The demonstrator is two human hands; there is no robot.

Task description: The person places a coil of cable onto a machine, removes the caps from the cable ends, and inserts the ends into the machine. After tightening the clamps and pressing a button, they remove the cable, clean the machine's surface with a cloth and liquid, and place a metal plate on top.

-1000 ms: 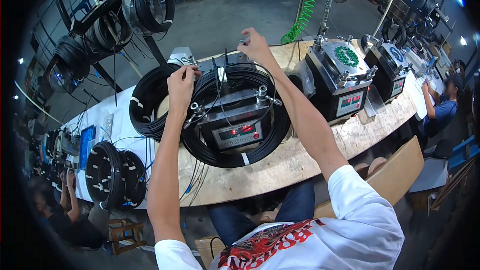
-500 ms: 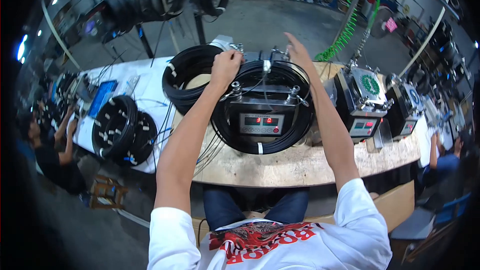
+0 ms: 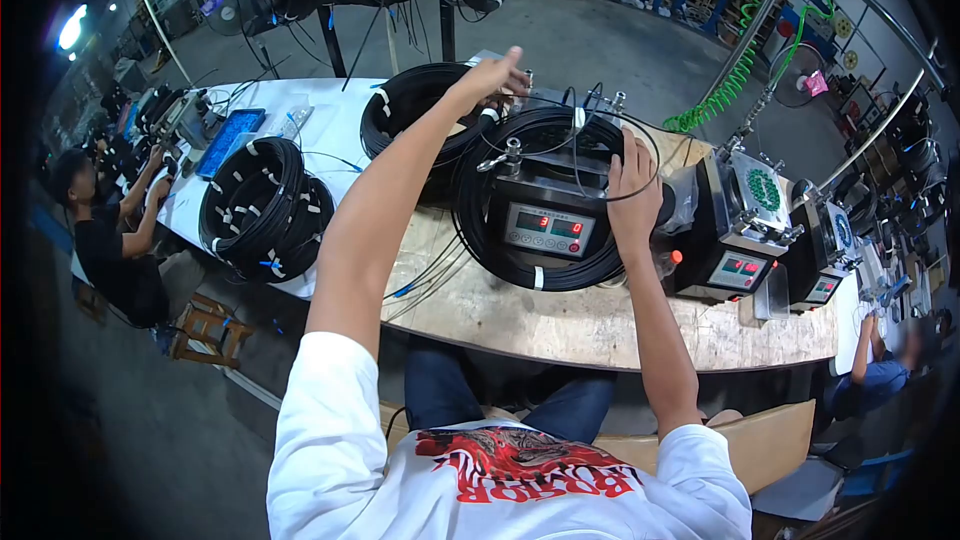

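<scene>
A black cable coil (image 3: 538,278) surrounds a metal machine (image 3: 549,228) with a red digital display. At the machine's back left corner, my left hand (image 3: 493,78) reaches over a clamp, fingers apart, near a second black coil (image 3: 377,122). My right hand (image 3: 634,180) lies on the right side of the coil around the machine, its fingers extended over the cable and near the right clamp. A thin loop of cable with a white tag (image 3: 579,118) rises above the machine, between my hands.
Two more machines (image 3: 745,268) (image 3: 822,287) stand to the right, with a red-capped bottle (image 3: 669,261) beside them. Tied coils (image 3: 252,195) and a blue tray (image 3: 232,140) lie at the left. Co-workers (image 3: 120,230) (image 3: 880,365) sit on both sides. A green spiral hose (image 3: 735,80) hangs behind.
The view has shifted. My right hand has come down from the back of the machine onto the coil's right side. My left hand has opened and moved over the left rear clamp.
</scene>
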